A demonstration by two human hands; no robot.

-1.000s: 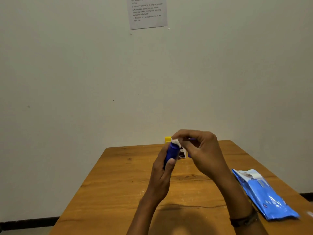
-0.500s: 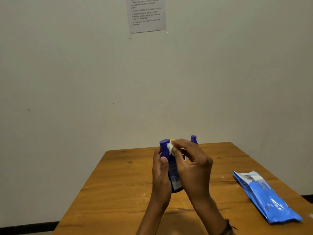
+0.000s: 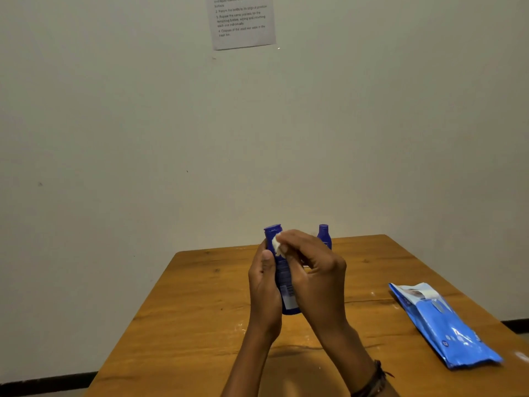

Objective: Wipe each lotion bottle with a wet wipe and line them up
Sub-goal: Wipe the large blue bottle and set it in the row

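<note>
**Head view.** The left hand (image 3: 264, 290) is wrapped round the body of an upright blue lotion bottle (image 3: 287, 285) over the wooden counter (image 3: 200, 299). Whether the bottle's base rests on the wood cannot be told. The right hand (image 3: 316, 277) pinches a small wad of white wet wipe (image 3: 276, 243) against the bottle's shoulder, just below the cap.

A second blue bottle (image 3: 324, 236) stands behind the held bottle and to its right. Anything directly behind the hands is hidden. A blue wet-wipe pack (image 3: 446, 328) lies flat, well to the right of the held bottle.

**Handling, as judged.** The bottle looks like light, stiff plastic and is probably slick once damp. A full-palm hold at mid-body suits it and leaves the cap and shoulder free for wiping. The wipe is soft and limp, so it needs fingertip pressure.

**Room.** Bare counter lies left of and in front of the held bottle, which gives space to set it down. Behind the bottle the counter ends at the wall, so a row there has little depth.
</note>
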